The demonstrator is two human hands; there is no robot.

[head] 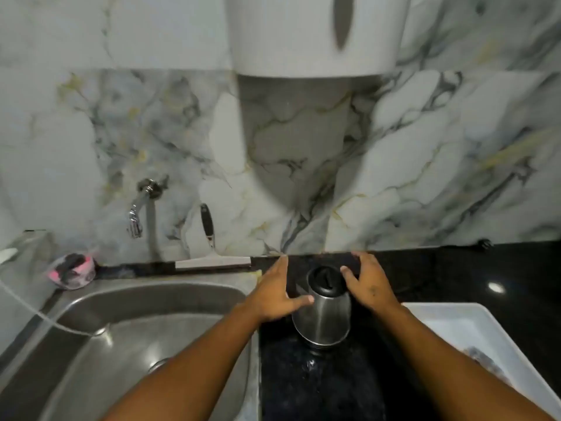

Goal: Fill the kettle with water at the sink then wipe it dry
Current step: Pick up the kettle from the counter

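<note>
A steel kettle [322, 319] with a black lid stands upright on the black counter, just right of the sink [145, 302]. My left hand [277, 294] is at the kettle's left side, fingers spread, thumb touching the steel body. My right hand [368, 284] is at the kettle's right side with fingers apart, fingertips near the lid. Neither hand has closed around it. A chrome tap [138, 208] sticks out of the marble wall above the sink's far left. No cloth is in view.
A squeegee [211, 253] leans on the wall behind the sink. A pink and black scrubber [73, 270] lies at the sink's far left corner. A white tray [473, 332] sits on the counter to the right. A white appliance [312, 34] hangs overhead.
</note>
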